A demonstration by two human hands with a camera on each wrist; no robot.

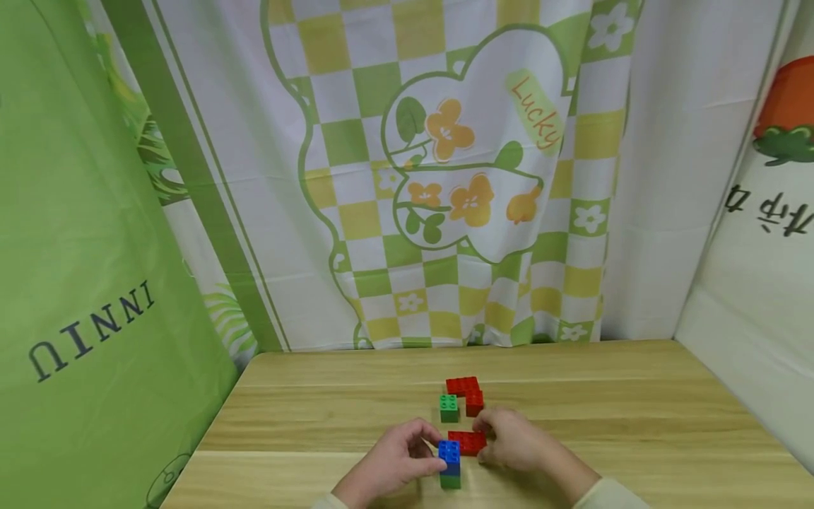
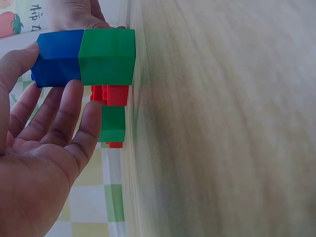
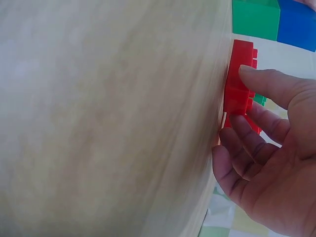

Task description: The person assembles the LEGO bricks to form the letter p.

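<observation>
Left grip (image 1: 399, 459) pinches the blue block (image 1: 450, 456), seemingly steadying it atop the green block (image 1: 450, 482); my right grip (image 1: 515, 440) pinches the red block (image 1: 469, 444) just beyond blue.

We wear a pale cream left sleeve (image 1: 328, 503), showing as a small sliver, and a matching right sleeve (image 1: 608, 495), showing as a broader plain piece, each ending short of the wrist, while our left hand (image 1: 402, 456) and right hand (image 1: 516, 440) are bare, with creased finger joints.
</observation>
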